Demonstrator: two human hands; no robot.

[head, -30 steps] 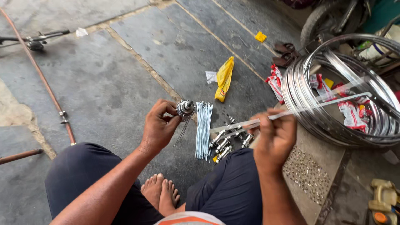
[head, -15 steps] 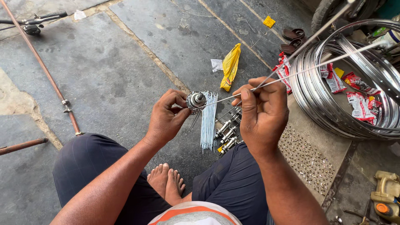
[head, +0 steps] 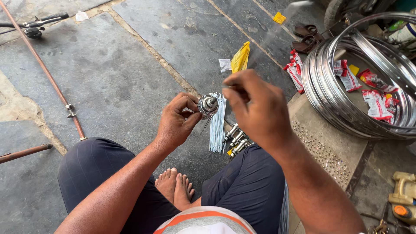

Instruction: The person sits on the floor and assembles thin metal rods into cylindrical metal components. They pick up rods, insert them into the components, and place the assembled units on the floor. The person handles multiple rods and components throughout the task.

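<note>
The left hand [head: 175,123] grips a small metal wheel hub [head: 208,104] above the stone floor [head: 130,73], its axle end facing up toward the camera. The right hand [head: 255,108] hovers raised just beside it, fingers pinched shut; what they pinch is too blurred to tell.

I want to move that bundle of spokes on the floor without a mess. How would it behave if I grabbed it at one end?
The spokes are thin, loose metal rods with no tie visible, so they would probably fan out and slip apart. Each looks long and slender, so likely springy rather than rigid. Being round, strays may roll on the stone floor.
</note>
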